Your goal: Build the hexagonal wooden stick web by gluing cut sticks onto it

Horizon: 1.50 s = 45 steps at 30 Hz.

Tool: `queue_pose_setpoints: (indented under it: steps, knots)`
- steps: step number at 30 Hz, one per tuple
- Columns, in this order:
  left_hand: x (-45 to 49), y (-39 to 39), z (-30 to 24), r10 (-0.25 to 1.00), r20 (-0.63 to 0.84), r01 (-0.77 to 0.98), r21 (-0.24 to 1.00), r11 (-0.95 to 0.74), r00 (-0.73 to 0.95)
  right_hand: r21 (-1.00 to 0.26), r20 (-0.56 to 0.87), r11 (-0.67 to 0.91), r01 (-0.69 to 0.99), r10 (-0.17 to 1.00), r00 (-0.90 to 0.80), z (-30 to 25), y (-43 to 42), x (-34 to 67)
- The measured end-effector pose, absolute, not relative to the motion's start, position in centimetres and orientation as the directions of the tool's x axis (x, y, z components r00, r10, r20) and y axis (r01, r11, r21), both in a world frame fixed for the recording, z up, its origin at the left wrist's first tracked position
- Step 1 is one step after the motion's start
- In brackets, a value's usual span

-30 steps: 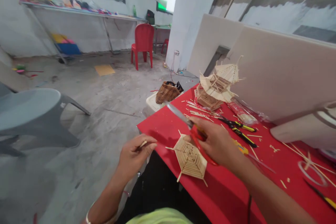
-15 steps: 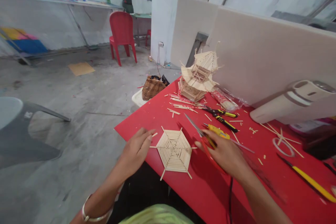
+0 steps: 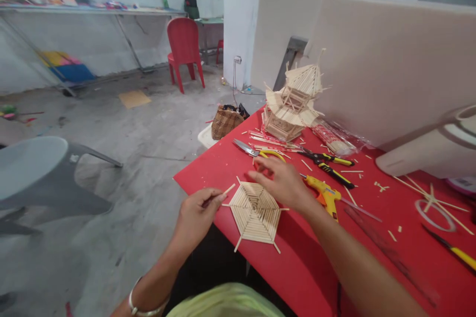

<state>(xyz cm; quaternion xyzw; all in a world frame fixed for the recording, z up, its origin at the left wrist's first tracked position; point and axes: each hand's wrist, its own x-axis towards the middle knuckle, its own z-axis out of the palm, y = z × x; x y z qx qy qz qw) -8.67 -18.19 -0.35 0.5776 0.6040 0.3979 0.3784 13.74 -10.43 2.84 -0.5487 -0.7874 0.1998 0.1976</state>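
Note:
My left hand (image 3: 199,213) pinches a short wooden stick (image 3: 229,189) between thumb and fingertips, beside a flat six-sided web of sticks (image 3: 255,215) with spokes jutting past its edge. Over the web's far edge is my right hand (image 3: 284,181), its fingers bent and apart, with no held thing visible. Just beyond those fingers, a pair of scissors (image 3: 246,148) lies on the red table, blades pointing left; the fingers partly hide its handles. A yellow glue gun (image 3: 327,195) rests to the right of my right hand, partly covered by the wrist.
A tiered stick model house (image 3: 292,104) stands at the table's (image 3: 297,267) far corner. Near it are yellow-and-black pliers (image 3: 329,164), loose sticks and a plastic packet (image 3: 336,139). Further right are a pale tumbler (image 3: 427,151), a tape ring (image 3: 435,215) and a yellow-handled cutter (image 3: 463,257).
My right hand has moved left and away from me, and the scissors it held now lie beyond the web. The glue gun is more exposed. My left hand still has the stick, now raised more.

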Motion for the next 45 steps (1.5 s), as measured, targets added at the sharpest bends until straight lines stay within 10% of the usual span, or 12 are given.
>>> queue_pose_setpoints:
  steps: [3, 7, 23, 45]
  knots:
    - [-7.5, -18.5, -0.5, 0.998, 0.059, 0.385, 0.921, -0.055, 0.003, -0.838, -0.011, 0.207, 0.505, 0.919, -0.395, 2.8, -13.2, 12.4]
    - [-7.3, -19.2, -1.1, 0.984, 0.169, 0.454, 0.873, -0.18, 0.065, -0.917, 0.029, 0.165, 0.363, 0.936, -0.352, 1.8, -13.6, 11.0]
    - [-8.4, -20.6, -5.3, 0.927, 0.374, 0.856, 0.468, -0.219, 0.032, -0.47, 0.369, 0.32, 0.823, 0.918, -0.146, -4.3, -17.5, 19.4]
    - [-8.5, -20.5, -5.9, 0.899, 0.436, 0.854, 0.447, -0.267, 0.053, -0.447, 0.342, 0.355, 0.821, 0.916, -0.209, -5.1, -17.7, 19.5]
